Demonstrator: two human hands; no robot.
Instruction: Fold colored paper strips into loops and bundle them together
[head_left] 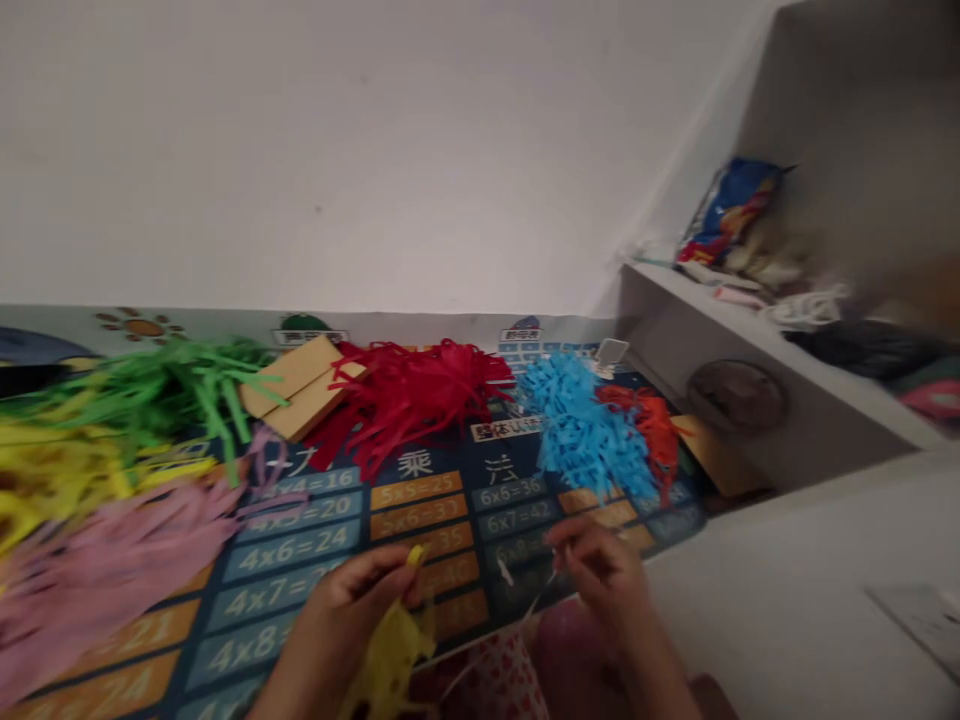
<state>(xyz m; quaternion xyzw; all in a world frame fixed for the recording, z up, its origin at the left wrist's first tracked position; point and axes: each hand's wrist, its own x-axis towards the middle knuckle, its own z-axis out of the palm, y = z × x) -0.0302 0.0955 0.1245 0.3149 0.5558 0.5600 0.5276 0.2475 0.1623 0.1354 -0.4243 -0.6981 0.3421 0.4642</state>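
Note:
In the head view my left hand (352, 595) is closed on a piece of yellow fringed paper (391, 645). A small end of it pokes up between thumb and forefinger, and the rest hangs down below the fingers. My right hand (604, 575) pinches a thin white string (534, 603) that trails down to the left, over the table's front edge. On the table (262, 575), between the hands, lies a small white scrap (505, 571). Cloth with a red heart print (504, 688) shows below the edge. The picture is dim and slightly blurred.
Along the back lie heaps of green (165, 385), red (420, 390), blue (589, 430) and orange fringed paper (652, 425), with a tan cardboard box (300, 385). Yellow strips (52, 470) and pink strips (127, 560) cover the left. A cluttered shelf (757, 330) stands right.

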